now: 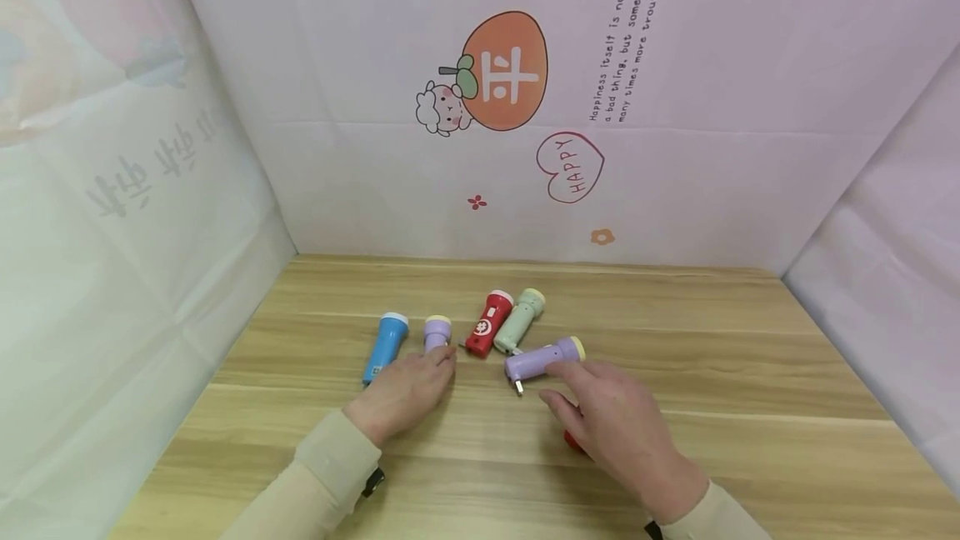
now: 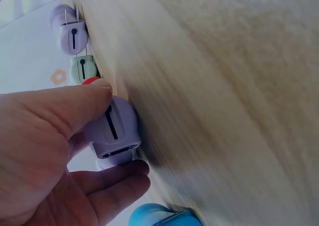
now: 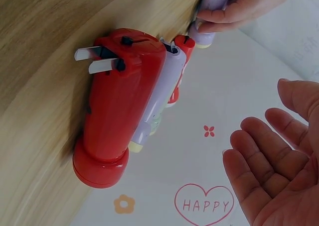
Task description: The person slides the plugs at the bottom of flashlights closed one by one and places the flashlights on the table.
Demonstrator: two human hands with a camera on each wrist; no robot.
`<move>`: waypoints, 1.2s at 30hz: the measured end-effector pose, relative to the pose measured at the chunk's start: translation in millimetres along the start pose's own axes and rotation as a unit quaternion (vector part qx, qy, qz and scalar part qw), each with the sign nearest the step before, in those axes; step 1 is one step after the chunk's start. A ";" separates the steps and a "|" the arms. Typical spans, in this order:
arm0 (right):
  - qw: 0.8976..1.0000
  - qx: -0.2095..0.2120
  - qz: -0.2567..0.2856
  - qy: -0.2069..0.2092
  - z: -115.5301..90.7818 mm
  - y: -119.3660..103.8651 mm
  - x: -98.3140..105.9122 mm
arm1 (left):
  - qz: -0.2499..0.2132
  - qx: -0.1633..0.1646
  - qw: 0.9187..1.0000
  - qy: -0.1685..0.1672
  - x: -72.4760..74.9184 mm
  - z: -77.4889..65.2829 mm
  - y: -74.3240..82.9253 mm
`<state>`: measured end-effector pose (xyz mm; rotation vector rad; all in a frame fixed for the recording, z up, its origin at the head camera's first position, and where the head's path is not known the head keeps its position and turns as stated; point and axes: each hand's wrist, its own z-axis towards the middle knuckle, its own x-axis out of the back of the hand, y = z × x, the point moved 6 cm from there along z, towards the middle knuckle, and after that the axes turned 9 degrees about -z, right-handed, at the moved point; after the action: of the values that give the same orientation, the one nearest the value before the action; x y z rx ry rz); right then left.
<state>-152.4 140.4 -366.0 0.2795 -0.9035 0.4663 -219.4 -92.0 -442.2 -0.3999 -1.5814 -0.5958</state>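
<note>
Tabletop (image 1: 480,473) spans the lower part of the head view and carries all the flashlights. Right hand (image 1: 622,423), lower right: fingers spread loosely, thumb well apart, nothing held; the right wrist view shows the palm bare. Left hand (image 1: 405,397), lower left of centre: thumb and fingers closed on opposite sides of the left lilac flashlight (image 1: 437,332), covering its lower end in the head view.

This flashlight lies at the left hand's fingertips, well apart from the right hand. Long axis: nearly vertical in the head frame, lens end uppermost.

Near red flashlight (image 3: 122,106) lies at lower right of centre in the head view, mostly hidden by the right hand; the right wrist view shows a gap between them. Right lilac flashlight (image 1: 536,361) lies near the right fingertips, axis rising toward upper right. Blue flashlight (image 1: 386,350) lies just left of the left hand.

Finish, left lilac flashlight: smooth casing, flared head, pale yellow lens rim (image 1: 437,319). The left wrist view shows a black slot (image 2: 112,125) in the casing; no extended prongs visible. Near red flashlight: glossy casing, two flat metal prongs (image 3: 102,65) projecting.
</note>
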 end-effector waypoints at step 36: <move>0.994 -0.059 -0.012 -0.087 -2.4 6.8 -8.9 | 0.069 -0.026 0.989 0.125 -0.2 -13.0 -4.3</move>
<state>-158.9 144.9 -374.3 0.2242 -1.0919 0.3693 -211.4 -103.1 -442.7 -0.4511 -1.2901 -0.5579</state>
